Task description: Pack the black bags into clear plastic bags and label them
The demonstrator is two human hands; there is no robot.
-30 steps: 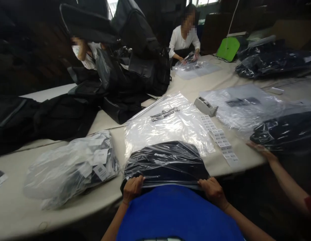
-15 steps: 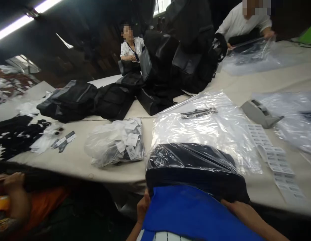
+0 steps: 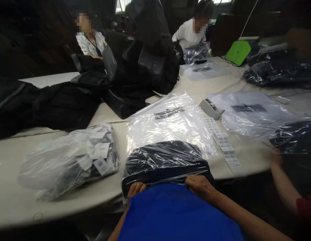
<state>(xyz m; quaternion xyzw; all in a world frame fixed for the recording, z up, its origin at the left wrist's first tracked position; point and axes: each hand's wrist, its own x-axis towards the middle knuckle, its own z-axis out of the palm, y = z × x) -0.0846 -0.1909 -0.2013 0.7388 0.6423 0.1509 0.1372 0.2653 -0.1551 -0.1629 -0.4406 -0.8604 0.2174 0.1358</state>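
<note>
A clear plastic bag (image 3: 160, 130) lies on the table with a black backpack-like item (image 3: 168, 169) partly inside it, close to my body. My left hand (image 3: 136, 190) is closed on the plastic's near edge, at the left of the dark item. Nearer the right side, my right hand (image 3: 199, 185) pinches the same edge with curled fingers. The plastic between both hands is drawn over the item's near side. A blue garment (image 3: 178, 214) on my body covers the space below my hands.
To the left lies a plastic sack of white tags (image 3: 70, 160). Black backpacks (image 3: 145, 67) are piled behind. A tape dispenser (image 3: 210, 108) and barcode label strips (image 3: 223, 142) sit right of the bag. A co-worker's hand (image 3: 274, 155) touches another wrapped item at the right. Two people stand across the table.
The view has swung right. Both hands have come up onto the plastic's edge, and my right hand has moved inward. The plastic now reaches further over the dark item.
</note>
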